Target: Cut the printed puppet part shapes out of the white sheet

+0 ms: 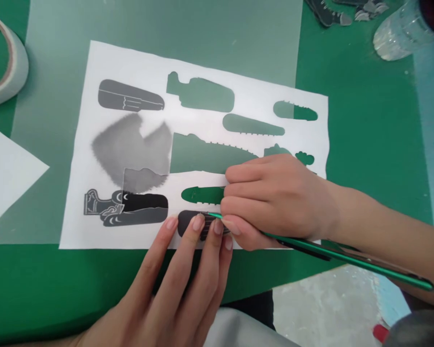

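Observation:
A white sheet (pixel 198 236) with several cut-out openings lies on a green surface, over a translucent sheet. Dark printed shapes show on it, one at the upper left (pixel 130 96) and one at the lower left (pixel 148 217). My right hand (pixel 271 197) is closed around a slim green tool (pixel 347 260), whose tip touches a dark rounded shape (pixel 186 222) near the sheet's bottom edge. Spread over that shape, my left hand (pixel 188 270) rests its fingertips on it and the paper beside it. The fingertips partly cover the shape.
A roll of tape (pixel 18 62) sits at the upper left, with another white paper (pixel 10 173) below it. At the upper right are a clear plastic cup (pixel 398 36) and dark cut pieces (pixel 325 12). The surface's front edge runs below my hands.

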